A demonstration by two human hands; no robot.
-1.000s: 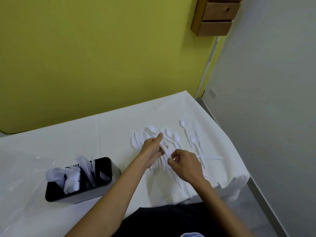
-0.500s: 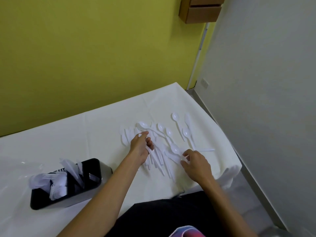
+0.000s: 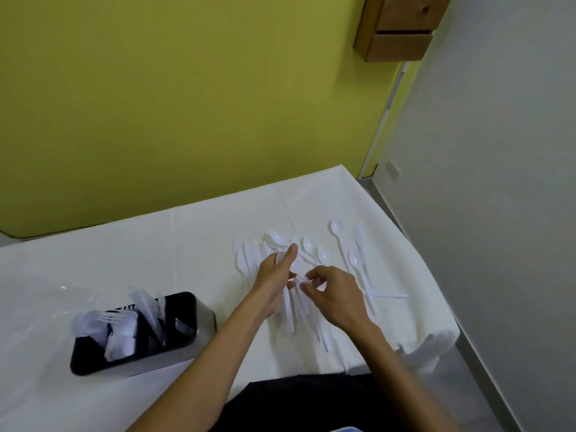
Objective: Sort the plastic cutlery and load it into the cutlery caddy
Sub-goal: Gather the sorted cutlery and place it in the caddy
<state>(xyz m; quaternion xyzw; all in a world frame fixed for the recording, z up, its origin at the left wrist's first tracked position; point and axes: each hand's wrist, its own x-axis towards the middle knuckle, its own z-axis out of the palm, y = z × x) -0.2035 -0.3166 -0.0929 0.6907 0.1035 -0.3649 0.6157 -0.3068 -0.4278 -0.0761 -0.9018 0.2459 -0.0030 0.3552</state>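
Tabletop [image 3: 124, 244], draped in white cloth, ends at the right edge just past the scattered spoons [image 3: 339, 241], with bare cloth at left centre. Cutlery caddy [image 3: 187, 325] sits at lower left, well apart from the pile, already holding forks and spoons. Left hand [image 3: 276, 282] reaches in palm sideways, fingers curled round a bundle of spoon handles [image 3: 288, 310], thumb straight. Right hand [image 3: 335, 294], just beside it, seems to pinch one handle tip. No legible writing.
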